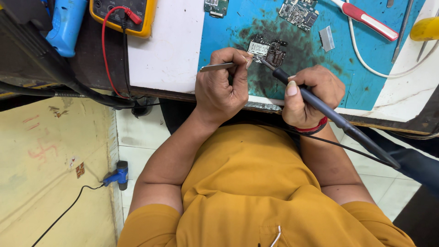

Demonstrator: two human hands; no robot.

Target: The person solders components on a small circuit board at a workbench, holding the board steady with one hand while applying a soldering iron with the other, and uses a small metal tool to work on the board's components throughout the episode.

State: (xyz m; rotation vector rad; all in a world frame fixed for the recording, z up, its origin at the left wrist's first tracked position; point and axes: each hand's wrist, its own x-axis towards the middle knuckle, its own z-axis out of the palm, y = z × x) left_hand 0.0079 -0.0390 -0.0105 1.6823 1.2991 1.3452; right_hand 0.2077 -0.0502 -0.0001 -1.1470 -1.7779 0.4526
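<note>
Blue mat point(366, 68) carries spare boards point(299, 13) beyond the worked circuit board point(267, 49).

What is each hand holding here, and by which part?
Left hand pinches metal tweezers near their middle. Right hand grips a dark soldering iron pen-style around its handle, tip at the small circuit board.

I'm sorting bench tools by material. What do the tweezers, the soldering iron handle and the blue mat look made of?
Tweezers in the left hand: bare metal, probably steel, judging by the grey sheen. Soldering iron in the right hand: handle looks like matte dark plastic or rubber, with a thin metal tip. Blue mat: likely silicone or rubber, dull, with dark scorch-like stains.
</note>
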